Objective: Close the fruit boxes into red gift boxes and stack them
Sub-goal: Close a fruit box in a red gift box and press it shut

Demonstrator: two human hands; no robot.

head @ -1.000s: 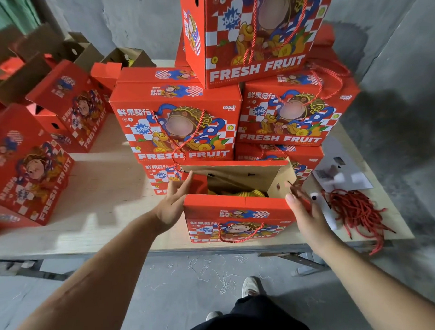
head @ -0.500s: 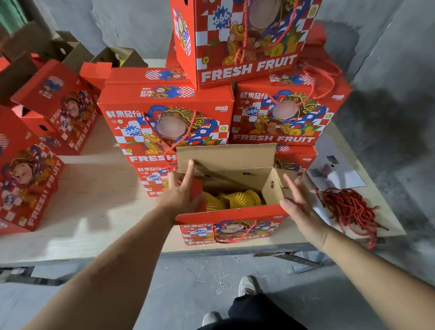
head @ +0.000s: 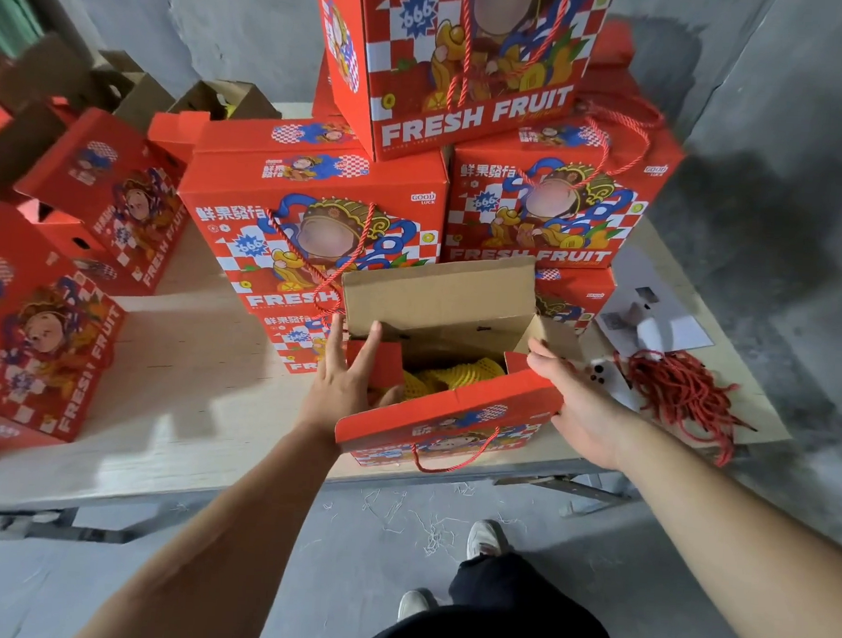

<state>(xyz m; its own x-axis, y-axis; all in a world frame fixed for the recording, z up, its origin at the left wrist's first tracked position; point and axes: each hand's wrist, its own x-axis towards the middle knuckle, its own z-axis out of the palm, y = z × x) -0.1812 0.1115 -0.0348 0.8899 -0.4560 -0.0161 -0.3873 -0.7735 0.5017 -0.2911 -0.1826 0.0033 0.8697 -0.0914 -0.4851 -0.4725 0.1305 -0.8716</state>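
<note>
Open red cardboard gift box (head: 448, 419) at table's (head: 188, 405) near edge, 6 o'clock of stack. Left hand (head: 341, 387) flat, fingers straight, pressing the 9 o'clock side flap (head: 378, 367) inward. Right hand (head: 577, 402) grips box's 3 o'clock corner, thumb curled over rim.

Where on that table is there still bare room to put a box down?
Bare wood table lies between the leaning boxes at left and the open box. Right of it, red cords and papers crowd the corner; the stack fills the back.
</note>
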